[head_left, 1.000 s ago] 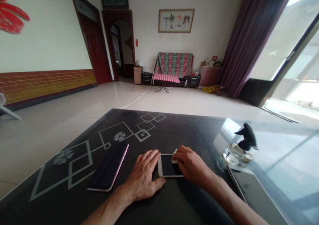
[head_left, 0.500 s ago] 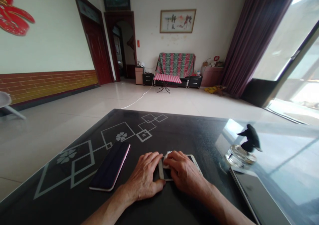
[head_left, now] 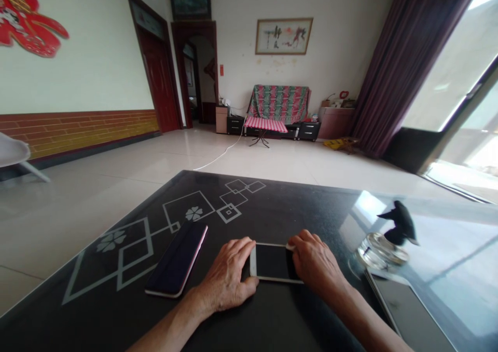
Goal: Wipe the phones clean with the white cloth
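A white-framed smartphone (head_left: 273, 262) lies flat, dark screen up, on the black table. My left hand (head_left: 232, 274) grips its left end, thumb at the near corner and fingers at the far one. Over the phone's right end, my right hand (head_left: 316, 258) is closed with fingers bent, pressing down a crumpled white tissue (head_left: 290, 247). Only a sliver of the tissue shows at the fingertips; the rest is hidden. To the left lies a second, dark-screened phone (head_left: 178, 261) with a pale edge.
Right of my hands stands a clear spray bottle (head_left: 383, 251) with a black trigger head. Nearer me lies a white-edged tablet (head_left: 412, 310). The glossy black table (head_left: 272, 201) has grey square patterns. Beyond it are a small checked table (head_left: 265, 125) and a white chair (head_left: 13, 152).
My right hand has slid the tissue from the phone's left part to its right end, baring the screen. My left hand keeps its grip. The view has shifted slightly left.
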### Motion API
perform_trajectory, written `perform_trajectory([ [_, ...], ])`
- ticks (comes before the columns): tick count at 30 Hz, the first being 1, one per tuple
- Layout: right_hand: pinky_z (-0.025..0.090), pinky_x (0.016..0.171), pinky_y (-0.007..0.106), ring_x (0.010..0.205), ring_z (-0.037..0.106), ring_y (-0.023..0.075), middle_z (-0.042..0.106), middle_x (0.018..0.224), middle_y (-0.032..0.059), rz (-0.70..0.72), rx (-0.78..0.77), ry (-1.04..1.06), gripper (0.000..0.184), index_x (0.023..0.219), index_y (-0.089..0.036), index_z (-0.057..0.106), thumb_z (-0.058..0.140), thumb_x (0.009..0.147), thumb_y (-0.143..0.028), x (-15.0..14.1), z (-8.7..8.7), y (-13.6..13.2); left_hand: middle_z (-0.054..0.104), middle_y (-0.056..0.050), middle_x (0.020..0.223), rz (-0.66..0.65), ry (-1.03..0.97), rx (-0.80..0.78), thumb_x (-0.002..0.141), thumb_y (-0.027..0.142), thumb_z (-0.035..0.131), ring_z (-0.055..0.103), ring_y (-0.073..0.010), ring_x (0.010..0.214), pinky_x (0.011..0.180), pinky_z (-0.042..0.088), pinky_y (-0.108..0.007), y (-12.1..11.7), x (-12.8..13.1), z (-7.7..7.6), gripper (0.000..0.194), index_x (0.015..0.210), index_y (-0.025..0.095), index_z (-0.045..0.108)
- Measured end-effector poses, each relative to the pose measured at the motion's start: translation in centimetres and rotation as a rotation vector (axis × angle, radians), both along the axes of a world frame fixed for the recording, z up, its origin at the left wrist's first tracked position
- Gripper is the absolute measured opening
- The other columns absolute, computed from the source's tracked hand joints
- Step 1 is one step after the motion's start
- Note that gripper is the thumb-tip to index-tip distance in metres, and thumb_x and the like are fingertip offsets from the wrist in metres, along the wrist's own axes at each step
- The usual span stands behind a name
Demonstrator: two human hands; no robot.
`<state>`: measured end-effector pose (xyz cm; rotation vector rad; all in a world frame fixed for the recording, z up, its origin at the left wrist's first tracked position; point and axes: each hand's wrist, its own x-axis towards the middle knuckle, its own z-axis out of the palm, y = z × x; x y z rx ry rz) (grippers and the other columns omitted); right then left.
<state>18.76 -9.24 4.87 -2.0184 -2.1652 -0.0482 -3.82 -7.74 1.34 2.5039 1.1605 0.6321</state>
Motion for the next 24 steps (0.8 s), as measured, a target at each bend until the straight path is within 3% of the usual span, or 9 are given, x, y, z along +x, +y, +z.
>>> perform_trajectory([
  [6, 0.036, 0.079, 0.029, 0.088, 0.05, 0.0194, 0.057, 0.096, 0.0077, 0.135, 0.037, 0.063, 0.027, 0.093, -0.019, 0.065, 0.043, 0.082, -0.009, -2.4, -0.4, -0.9, 0.046, -0.014, 0.139, 0.001, -0.023, -0.004, 0.07, 0.024, 0.06, 0.04, -0.0275, 0.128, 0.11, 0.031, -0.043, 0.1, 0.0, -0.1, 0.067, 0.134, 0.012, 0.045],
  [14, 0.037, 0.082, 0.027, 0.088, 0.049, 0.017, 0.057, 0.094, 0.005, 0.356, 0.005, 0.183, 0.028, 0.09, -0.02, 0.065, 0.044, 0.078, -0.006, -4.6, -0.2, -2.1, 0.045, -0.014, 0.14, 0.006, -0.058, -0.03, 0.068, 0.021, 0.059, 0.039, -0.0275, 0.129, 0.11, 0.029, -0.046, 0.3, 0.0, -0.5, 0.079, 0.141, 0.01, 0.033],
  [24, 0.038, 0.079, 0.029, 0.084, 0.056, 0.0192, 0.06, 0.091, 0.0071, 0.013, 0.025, -0.008, 0.027, 0.091, -0.021, 0.07, 0.044, 0.082, -0.016, -0.4, -0.3, 0.1, 0.044, -0.015, 0.141, 0.014, -0.035, -0.05, 0.068, 0.023, 0.059, 0.039, -0.0283, 0.129, 0.11, 0.029, -0.046, -0.1, -0.1, 0.2, 0.078, 0.141, 0.011, 0.034],
])
